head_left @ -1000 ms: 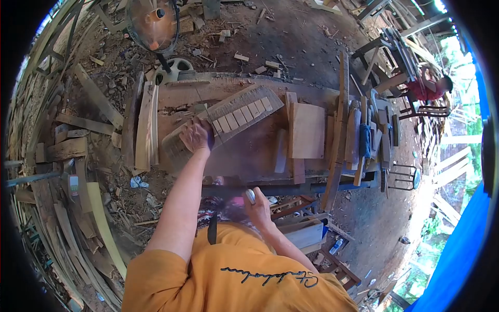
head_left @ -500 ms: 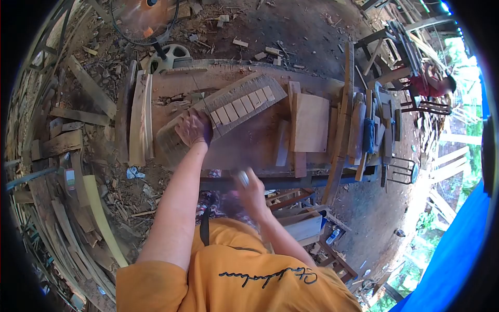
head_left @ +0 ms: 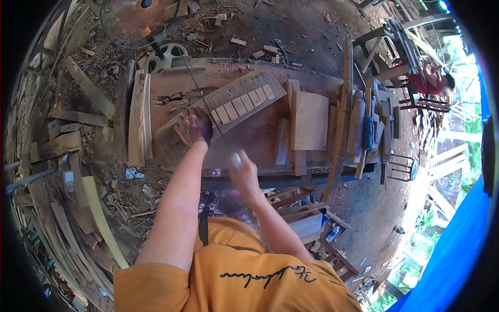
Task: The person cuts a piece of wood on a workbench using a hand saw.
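Note:
A thick wooden board (head_left: 176, 127) lies at a slant across the workbench, with a row of several pale rectangular wood pieces (head_left: 237, 106) along it. My left hand (head_left: 194, 127) presses down on the board just left of that row, fingers bent over its surface. My right hand (head_left: 244, 177), closed and slightly blurred, grips the whitish handle of a saw at the bench's near edge. Seen nearly edge-on, the thin saw blade (head_left: 199, 91) crosses the board close beside my left fingers and reaches past its far side. The blade near the handle is blurred.
The workbench (head_left: 249, 151) carries a flat wooden panel (head_left: 310, 122), and long planks (head_left: 139, 119) stand at its left end. A fan (head_left: 140, 21) stands beyond it. Scrap wood litters the ground. Another person (head_left: 431, 80) sits at the far right.
My right hand has moved forward and slightly left, and more of the saw blade shows beyond the board. My left hand and the board stay in place.

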### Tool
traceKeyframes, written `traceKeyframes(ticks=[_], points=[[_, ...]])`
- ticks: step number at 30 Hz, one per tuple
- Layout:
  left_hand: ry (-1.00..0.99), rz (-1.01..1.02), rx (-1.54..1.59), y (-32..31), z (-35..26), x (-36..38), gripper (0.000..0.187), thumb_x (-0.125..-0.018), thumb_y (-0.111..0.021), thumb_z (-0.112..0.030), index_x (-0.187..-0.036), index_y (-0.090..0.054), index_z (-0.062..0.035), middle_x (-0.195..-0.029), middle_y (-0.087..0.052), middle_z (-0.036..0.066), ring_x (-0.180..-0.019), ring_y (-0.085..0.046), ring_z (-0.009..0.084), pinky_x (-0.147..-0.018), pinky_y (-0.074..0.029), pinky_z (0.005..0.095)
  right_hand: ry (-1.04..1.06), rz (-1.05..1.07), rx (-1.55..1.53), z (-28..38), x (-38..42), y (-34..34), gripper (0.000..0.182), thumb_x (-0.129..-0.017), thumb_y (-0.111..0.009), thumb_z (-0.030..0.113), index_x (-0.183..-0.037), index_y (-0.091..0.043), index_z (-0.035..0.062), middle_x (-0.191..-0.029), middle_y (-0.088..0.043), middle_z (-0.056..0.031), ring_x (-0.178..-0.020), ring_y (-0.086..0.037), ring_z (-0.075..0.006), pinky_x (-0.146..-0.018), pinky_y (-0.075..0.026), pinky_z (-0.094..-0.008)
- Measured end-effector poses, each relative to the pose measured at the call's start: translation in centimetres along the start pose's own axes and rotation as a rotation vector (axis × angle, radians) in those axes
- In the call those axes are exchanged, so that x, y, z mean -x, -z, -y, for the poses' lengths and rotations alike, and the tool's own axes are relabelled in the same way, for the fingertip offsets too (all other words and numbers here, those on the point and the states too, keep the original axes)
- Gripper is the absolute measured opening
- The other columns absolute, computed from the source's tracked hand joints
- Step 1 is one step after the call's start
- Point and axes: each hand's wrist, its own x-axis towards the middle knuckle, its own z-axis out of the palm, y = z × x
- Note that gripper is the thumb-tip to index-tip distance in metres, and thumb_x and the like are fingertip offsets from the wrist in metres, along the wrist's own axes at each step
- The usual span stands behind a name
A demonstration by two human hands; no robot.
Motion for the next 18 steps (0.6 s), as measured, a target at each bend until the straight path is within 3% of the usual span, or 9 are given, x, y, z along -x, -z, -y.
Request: traceKeyframes(ticks=[2, 3, 5, 6, 10, 13, 18], points=[[0.027, -0.27, -0.004, -1.1, -0.2, 0.0, 0.037, -0.098, -0.041, -0.035, -0.099, -0.07, -0.0122, -0.108, -0.07, 0.009, -0.11, -0.06, 0.0285, -0.09, -0.044, 0.0483, 0.036, -0.003, -0.038, 0.3, -1.1, -0.9, 0.021, -0.092, -0.065, 0.016, -0.094, -0.05, 0.0011, -0.08, -0.06, -0.0267, -0.078, -0.058, -0.0501, -0.066, -0.046, -0.0535], [0.019, -0.271, 0.0, -1.5, 0.1, -0.2, 0.037, -0.098, -0.041, -0.035, -0.099, -0.07, -0.0122, -0.108, -0.07, 0.009, -0.11, -0.06, 0.0285, -0.09, -0.044, 0.0483, 0.04, -0.016, -0.056, 0.4, -0.4, -0.4, 0.021, -0.092, -0.065, 0.016, -0.094, -0.05, 0.0009, -0.081, -0.06, -0.027, -0.078, -0.058, -0.0501, -0.066, -0.046, -0.0536], [0.106, -0.019, 0.003, 0.6, -0.5, -0.4, 0.038, -0.099, -0.04, -0.036, -0.095, -0.069, -0.0125, -0.107, -0.071, 0.009, -0.109, -0.061, 0.0271, -0.09, -0.044, 0.0478, 0.0, -0.013, -0.036, -0.3, 2.8, 1.3, 0.021, -0.092, -0.065, 0.015, -0.092, -0.05, 0.0009, -0.082, -0.06, -0.0269, -0.078, -0.059, -0.0487, -0.064, -0.046, -0.0519], [0.11, -0.012, 0.009, 0.3, -0.5, -0.3, 0.038, -0.099, -0.04, -0.036, -0.095, -0.069, -0.0125, -0.107, -0.071, 0.009, -0.109, -0.061, 0.0271, -0.09, -0.044, 0.0478, -0.022, 0.004, -0.007, -1.1, 5.9, 2.6, 0.02, -0.092, -0.065, 0.014, -0.091, -0.05, 0.001, -0.081, -0.06, -0.0265, -0.077, -0.059, -0.048, -0.064, -0.046, -0.0508], [0.016, -0.06, -0.031, -1.1, 0.6, -0.2, 0.039, -0.099, -0.039, -0.037, -0.095, -0.07, -0.0136, -0.107, -0.071, 0.008, -0.11, -0.06, 0.0257, -0.092, -0.043, 0.0468, -0.148, 0.071, -0.055, -1.4, 7.4, 3.8, 0.019, -0.091, -0.066, 0.012, -0.09, -0.05, 0.0013, -0.078, -0.059, -0.0254, -0.076, -0.06, -0.047, -0.062, -0.047, -0.0481], [-0.014, -0.1, -0.087, -5.6, 2.0, -0.6, 0.038, -0.099, -0.04, -0.038, -0.096, -0.07, -0.014, -0.107, -0.071, 0.008, -0.108, -0.061, 0.0258, -0.09, -0.044, 0.0468, -0.001, 0.017, -0.024, 0.1, -0.3, 0.2, 0.02, -0.092, -0.064, 0.016, -0.09, -0.051, 0.002, -0.08, -0.06, -0.0262, -0.079, -0.06, -0.0478, -0.066, -0.047, -0.0514], [0.022, -0.242, -0.023, -1.6, -0.1, -0.5, 0.037, -0.098, -0.041, -0.038, -0.097, -0.07, -0.0149, -0.104, -0.071, 0.009, -0.106, -0.062, 0.0265, -0.089, -0.043, 0.0472, 0.039, -0.021, -0.025, -0.5, 1.9, 0.8, 0.019, -0.092, -0.064, 0.014, -0.089, -0.05, 0.0008, -0.08, -0.059, -0.0263, -0.079, -0.058, -0.0488, -0.065, -0.046, -0.0522]])
